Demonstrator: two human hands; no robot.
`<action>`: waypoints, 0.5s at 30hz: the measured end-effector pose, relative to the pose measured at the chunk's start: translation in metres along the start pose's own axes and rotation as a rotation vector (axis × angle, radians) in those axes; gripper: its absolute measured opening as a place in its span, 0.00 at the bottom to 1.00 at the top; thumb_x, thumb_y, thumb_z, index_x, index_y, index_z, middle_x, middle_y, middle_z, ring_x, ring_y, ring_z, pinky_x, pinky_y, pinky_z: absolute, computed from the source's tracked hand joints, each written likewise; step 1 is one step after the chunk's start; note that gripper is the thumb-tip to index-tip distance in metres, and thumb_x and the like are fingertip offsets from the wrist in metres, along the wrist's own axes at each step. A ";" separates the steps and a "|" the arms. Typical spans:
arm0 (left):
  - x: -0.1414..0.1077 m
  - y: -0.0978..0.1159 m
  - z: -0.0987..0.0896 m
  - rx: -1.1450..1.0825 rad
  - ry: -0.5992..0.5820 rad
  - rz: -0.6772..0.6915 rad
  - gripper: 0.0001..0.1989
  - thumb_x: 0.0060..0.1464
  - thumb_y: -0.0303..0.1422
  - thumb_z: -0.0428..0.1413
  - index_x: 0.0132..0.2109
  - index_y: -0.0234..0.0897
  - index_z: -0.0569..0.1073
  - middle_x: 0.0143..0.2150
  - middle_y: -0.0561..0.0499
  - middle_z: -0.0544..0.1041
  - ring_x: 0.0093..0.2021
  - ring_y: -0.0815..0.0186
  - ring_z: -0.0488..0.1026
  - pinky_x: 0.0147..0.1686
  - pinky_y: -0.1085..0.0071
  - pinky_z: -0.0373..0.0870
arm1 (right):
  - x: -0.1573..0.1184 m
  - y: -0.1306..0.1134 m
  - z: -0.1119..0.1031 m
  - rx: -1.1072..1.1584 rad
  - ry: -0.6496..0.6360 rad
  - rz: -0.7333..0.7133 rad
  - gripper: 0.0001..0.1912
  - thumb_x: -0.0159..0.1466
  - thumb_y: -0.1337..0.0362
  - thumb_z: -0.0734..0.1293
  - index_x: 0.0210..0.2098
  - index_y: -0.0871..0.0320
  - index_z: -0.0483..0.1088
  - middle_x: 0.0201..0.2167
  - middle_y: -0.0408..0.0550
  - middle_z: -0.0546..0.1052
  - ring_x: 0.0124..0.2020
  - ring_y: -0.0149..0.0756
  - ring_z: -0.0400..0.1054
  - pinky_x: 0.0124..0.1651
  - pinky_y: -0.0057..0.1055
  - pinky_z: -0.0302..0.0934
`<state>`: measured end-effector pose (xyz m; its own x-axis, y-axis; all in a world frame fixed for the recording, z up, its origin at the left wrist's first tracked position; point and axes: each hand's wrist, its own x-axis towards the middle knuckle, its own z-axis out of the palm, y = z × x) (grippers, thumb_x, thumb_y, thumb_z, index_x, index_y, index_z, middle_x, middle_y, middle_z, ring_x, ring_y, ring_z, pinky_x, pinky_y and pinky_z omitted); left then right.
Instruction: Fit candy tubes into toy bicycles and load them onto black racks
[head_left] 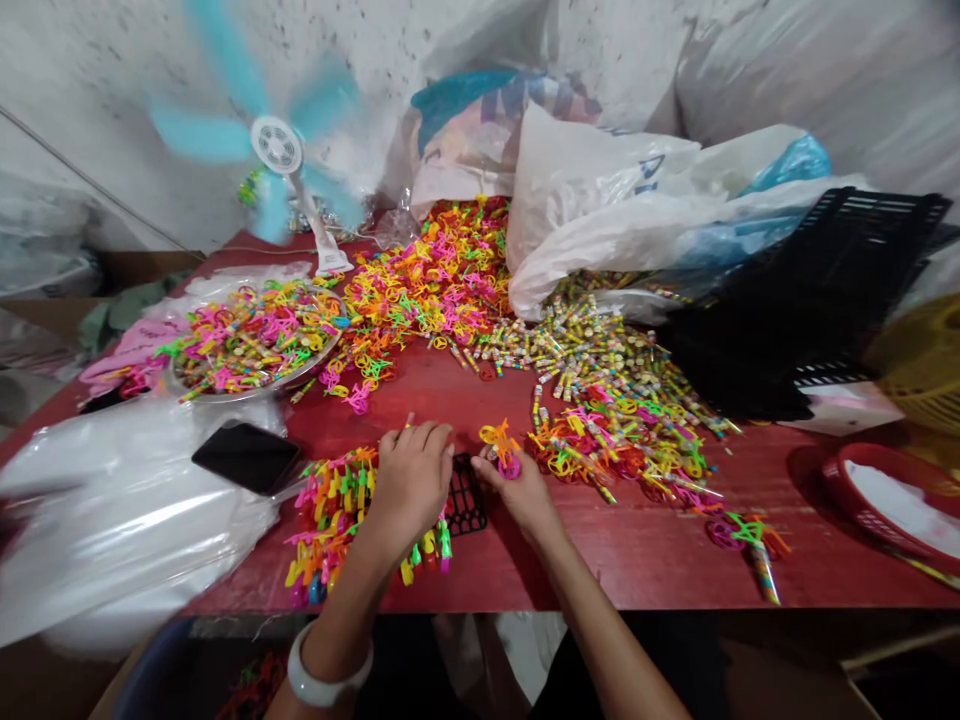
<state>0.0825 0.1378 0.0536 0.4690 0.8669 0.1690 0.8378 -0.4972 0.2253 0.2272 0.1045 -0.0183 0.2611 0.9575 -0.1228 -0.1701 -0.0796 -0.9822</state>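
Observation:
My left hand point(415, 470) is over a black plastic rack point(466, 505), with its fingers curled down. A thin pale piece point(410, 420) shows just beyond its fingertips, and what lies under the palm is hidden. Rows of small plastic toys point(330, 510) in yellow, green, orange and pink stand in the rack's left part. At the rack's right end, my right hand point(525, 495) is closed around a few small plastic toys point(504, 448), orange-yellow and magenta. To its right lies a mixed heap of plastic toys and candy tubes point(600, 440).
A metal tray point(281, 385) piled with toys and tubes is at left, near a phone point(245, 457) on plastic bags point(150, 500). A spinning fan point(277, 145), white sacks point(600, 190), loose toys point(442, 280), black crates point(795, 290) and a red basket point(847, 480) surround the table.

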 end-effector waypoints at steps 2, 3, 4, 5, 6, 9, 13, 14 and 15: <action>0.000 0.000 0.000 -0.009 0.000 -0.001 0.15 0.64 0.31 0.43 0.53 0.37 0.69 0.54 0.44 0.74 0.54 0.57 0.69 0.51 0.58 0.59 | 0.003 0.002 0.010 -0.009 -0.072 -0.006 0.14 0.51 0.55 0.71 0.28 0.57 0.65 0.20 0.37 0.68 0.21 0.30 0.63 0.27 0.27 0.59; 0.000 0.000 -0.001 -0.015 -0.004 -0.002 0.15 0.64 0.31 0.43 0.54 0.36 0.69 0.55 0.44 0.74 0.54 0.57 0.69 0.51 0.58 0.59 | 0.004 0.003 0.015 -0.008 -0.092 -0.017 0.14 0.52 0.54 0.70 0.29 0.56 0.65 0.21 0.38 0.69 0.21 0.31 0.64 0.27 0.28 0.60; 0.000 0.000 -0.001 -0.022 -0.010 -0.004 0.15 0.64 0.31 0.43 0.54 0.36 0.69 0.54 0.44 0.74 0.54 0.57 0.69 0.51 0.58 0.59 | 0.006 0.005 0.020 -0.012 -0.098 -0.030 0.15 0.52 0.54 0.70 0.29 0.56 0.64 0.21 0.38 0.70 0.21 0.31 0.65 0.27 0.28 0.61; 0.000 0.000 -0.001 -0.028 -0.016 -0.006 0.15 0.64 0.31 0.43 0.54 0.36 0.69 0.53 0.44 0.75 0.53 0.58 0.69 0.51 0.58 0.59 | 0.008 0.007 0.024 -0.023 -0.099 -0.039 0.15 0.52 0.53 0.70 0.30 0.56 0.64 0.21 0.38 0.70 0.21 0.32 0.65 0.25 0.27 0.60; 0.000 0.000 -0.001 -0.032 -0.021 -0.006 0.16 0.64 0.31 0.43 0.54 0.36 0.69 0.52 0.44 0.75 0.52 0.58 0.70 0.51 0.58 0.59 | 0.009 0.008 0.027 -0.047 -0.099 -0.039 0.15 0.53 0.52 0.69 0.30 0.56 0.64 0.19 0.38 0.70 0.19 0.32 0.64 0.23 0.27 0.59; 0.000 0.000 -0.001 -0.012 -0.020 -0.010 0.18 0.65 0.32 0.41 0.57 0.35 0.67 0.52 0.43 0.76 0.52 0.57 0.70 0.51 0.58 0.59 | 0.009 0.010 0.028 -0.230 -0.080 -0.060 0.12 0.56 0.54 0.67 0.31 0.56 0.66 0.16 0.37 0.68 0.16 0.31 0.60 0.20 0.25 0.54; 0.000 0.000 -0.001 0.044 0.000 0.037 0.22 0.65 0.39 0.43 0.63 0.40 0.62 0.53 0.44 0.75 0.53 0.54 0.69 0.50 0.56 0.60 | 0.003 0.007 0.024 -0.608 -0.061 -0.301 0.07 0.62 0.68 0.59 0.31 0.59 0.69 0.23 0.45 0.73 0.24 0.32 0.64 0.27 0.26 0.55; 0.000 0.000 -0.001 0.053 0.005 0.052 0.22 0.64 0.41 0.44 0.63 0.42 0.62 0.53 0.44 0.75 0.53 0.54 0.69 0.49 0.56 0.60 | 0.002 0.006 0.023 -0.676 -0.082 -0.352 0.09 0.61 0.71 0.58 0.31 0.59 0.69 0.25 0.46 0.74 0.25 0.33 0.65 0.29 0.26 0.55; 0.000 0.000 -0.001 0.057 0.006 0.060 0.22 0.64 0.42 0.44 0.62 0.43 0.63 0.53 0.45 0.75 0.53 0.54 0.69 0.49 0.57 0.61 | 0.002 0.004 0.023 -0.724 -0.104 -0.385 0.11 0.61 0.73 0.57 0.30 0.60 0.69 0.25 0.47 0.74 0.26 0.33 0.65 0.30 0.26 0.56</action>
<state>0.0821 0.1380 0.0544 0.5176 0.8351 0.1865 0.8228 -0.5455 0.1591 0.2056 0.1126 -0.0195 0.0804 0.9723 0.2194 0.5770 0.1341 -0.8057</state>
